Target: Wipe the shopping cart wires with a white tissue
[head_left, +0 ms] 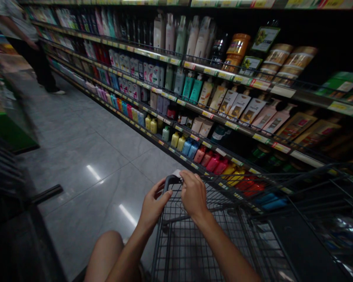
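Below me is a dark wire shopping cart (pixel 191 239), its near-left corner bending up into a thick grey rim. My left hand (pixel 153 207) curls round that rim from the left side, thumb across the top. On the other side of the corner, my right hand (pixel 194 192) is closed, fingers bent, pinching a small white tissue (pixel 177 172) against the rim. Only a scrap of the tissue shows above the fingers; the rest is hidden in the hand.
Long shelves (pixel 164 58) of shampoo and lotion bottles run along the right side. A person (pixel 26 43) in a light top and dark trousers stands at the far left. Grey tiled floor (pixel 85 141) lies between the shelves and a green-based display (pixel 10 127).
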A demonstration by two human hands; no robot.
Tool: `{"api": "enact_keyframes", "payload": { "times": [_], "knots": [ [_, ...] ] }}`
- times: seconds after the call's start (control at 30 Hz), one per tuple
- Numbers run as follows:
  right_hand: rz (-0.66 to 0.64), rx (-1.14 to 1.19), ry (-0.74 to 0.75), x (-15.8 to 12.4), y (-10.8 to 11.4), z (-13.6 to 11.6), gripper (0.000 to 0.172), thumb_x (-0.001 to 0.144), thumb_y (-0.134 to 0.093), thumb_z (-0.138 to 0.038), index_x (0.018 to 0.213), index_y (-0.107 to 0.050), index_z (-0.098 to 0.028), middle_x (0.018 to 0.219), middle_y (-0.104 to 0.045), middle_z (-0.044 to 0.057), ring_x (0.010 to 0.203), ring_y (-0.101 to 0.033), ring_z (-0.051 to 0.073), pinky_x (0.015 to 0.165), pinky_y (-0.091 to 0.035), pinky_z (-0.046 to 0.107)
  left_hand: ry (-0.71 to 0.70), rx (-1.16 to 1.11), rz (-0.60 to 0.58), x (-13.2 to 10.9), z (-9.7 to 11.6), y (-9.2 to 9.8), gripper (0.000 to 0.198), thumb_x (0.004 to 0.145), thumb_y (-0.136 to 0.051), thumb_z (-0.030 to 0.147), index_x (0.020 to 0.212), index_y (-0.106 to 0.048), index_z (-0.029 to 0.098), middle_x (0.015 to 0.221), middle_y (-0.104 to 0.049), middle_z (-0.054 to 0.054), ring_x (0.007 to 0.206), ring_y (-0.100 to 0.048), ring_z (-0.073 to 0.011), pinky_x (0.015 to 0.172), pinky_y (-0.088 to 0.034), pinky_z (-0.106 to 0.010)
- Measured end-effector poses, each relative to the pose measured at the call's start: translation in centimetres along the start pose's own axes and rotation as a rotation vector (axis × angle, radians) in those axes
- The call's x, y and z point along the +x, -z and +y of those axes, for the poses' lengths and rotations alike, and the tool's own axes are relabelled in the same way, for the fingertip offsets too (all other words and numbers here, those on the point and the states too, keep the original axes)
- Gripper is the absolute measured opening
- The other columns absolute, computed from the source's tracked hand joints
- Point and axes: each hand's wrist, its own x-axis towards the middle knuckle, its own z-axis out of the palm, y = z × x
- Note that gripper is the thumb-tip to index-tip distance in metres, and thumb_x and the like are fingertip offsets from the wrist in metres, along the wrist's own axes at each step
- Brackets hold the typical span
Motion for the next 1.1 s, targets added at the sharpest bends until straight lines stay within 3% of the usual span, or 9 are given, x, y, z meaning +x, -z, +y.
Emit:
{"api": "enact_keyframes", "payload": {
  "times": [0.13, 0.3, 0.47, 0.67, 0.8, 0.93, 1.1],
  "knots": [
    [-0.024, -0.013, 0.09, 0.5, 0.8, -0.3, 0.063, 0.073, -0.042, 0.006, 0.124, -0.068, -0.02, 0.119, -0.07, 0.009, 0.109, -0.063, 0.023, 0.102, -0.048, 0.04, 0.024, -0.033, 0.017, 0.3, -0.7, -0.2, 0.068, 0.058, -0.079, 0.046, 0.118, -0.069, 0.016, 0.121, -0.072, -0.013, 0.118, -0.063, -0.0315, 0.104, -0.048, -0.045],
    [-0.169, -0.037, 0.216, 0.4, -0.3, -0.8, 0.059, 0.073, -0.047, 0.005, 0.123, -0.069, -0.019, 0.126, -0.07, 0.01, 0.111, -0.065, 0.024, 0.103, -0.048, 0.041, 0.025, -0.016, 0.086, 0.8, -1.7, -0.1, 0.068, 0.051, -0.079, 0.046, 0.112, -0.072, 0.017, 0.116, -0.073, -0.012, 0.119, -0.063, -0.0326, 0.105, -0.047, -0.046],
    [-0.204, 0.121, 0.205, -0.3, -0.2, -0.4, 0.06, 0.067, -0.047, 0.006, 0.116, -0.072, -0.017, 0.129, -0.069, 0.011, 0.12, -0.065, 0.023, 0.107, -0.047, 0.045, 0.045, 0.018, 0.084, 1.0, -1.9, 0.1, 0.076, 0.049, -0.08, 0.044, 0.118, -0.069, 0.014, 0.12, -0.071, -0.015, 0.123, -0.061, -0.0334, 0.107, -0.046, -0.046],
    [-0.219, 0.358, 0.156, -0.2, 1.6, -0.6, 0.048, 0.075, -0.048, 0.002, 0.1, -0.078, -0.025, 0.111, -0.077, 0.005, 0.108, -0.07, 0.019, 0.1, -0.051, 0.04, 0.045, 0.011, -0.046, 0.1, -0.7, 0.7, 0.083, 0.049, -0.085, 0.04, 0.126, -0.065, 0.016, 0.132, -0.066, -0.013, 0.126, -0.058, -0.0331, 0.114, -0.041, -0.047],
    [-0.182, 0.331, 0.11, 0.2, 0.9, -1.3, 0.051, 0.076, -0.048, 0.003, 0.109, -0.076, -0.024, 0.118, -0.074, 0.006, 0.113, -0.068, 0.02, 0.105, -0.048, 0.041, 0.066, 0.013, -0.09, -1.3, -0.4, 1.9, 0.074, 0.059, -0.083, 0.041, 0.126, -0.066, 0.017, 0.138, -0.062, -0.013, 0.135, -0.051, -0.0338, 0.116, -0.038, -0.046],
    [-0.255, 0.284, 0.124, 0.0, -0.3, -2.0, 0.052, 0.075, -0.049, 0.005, 0.11, -0.075, -0.023, 0.126, -0.071, 0.008, 0.117, -0.066, 0.021, 0.105, -0.048, 0.04, 0.107, -0.015, -0.097, -2.0, -0.8, 2.5, 0.069, 0.059, -0.082, 0.037, 0.123, -0.067, 0.016, 0.137, -0.063, -0.013, 0.136, -0.049, -0.0356, 0.117, -0.038, -0.046],
    [-0.298, 0.349, 0.128, -0.9, 0.1, -2.4, 0.05, 0.075, -0.047, 0.007, 0.104, -0.077, -0.02, 0.121, -0.073, 0.008, 0.115, -0.067, 0.02, 0.104, -0.049, 0.041, 0.061, -0.018, -0.18, -2.4, -0.9, 2.3, 0.066, 0.055, -0.081, 0.03, 0.119, -0.069, 0.018, 0.132, -0.066, -0.012, 0.134, -0.051, -0.0365, 0.118, -0.036, -0.047]
  ]
}}
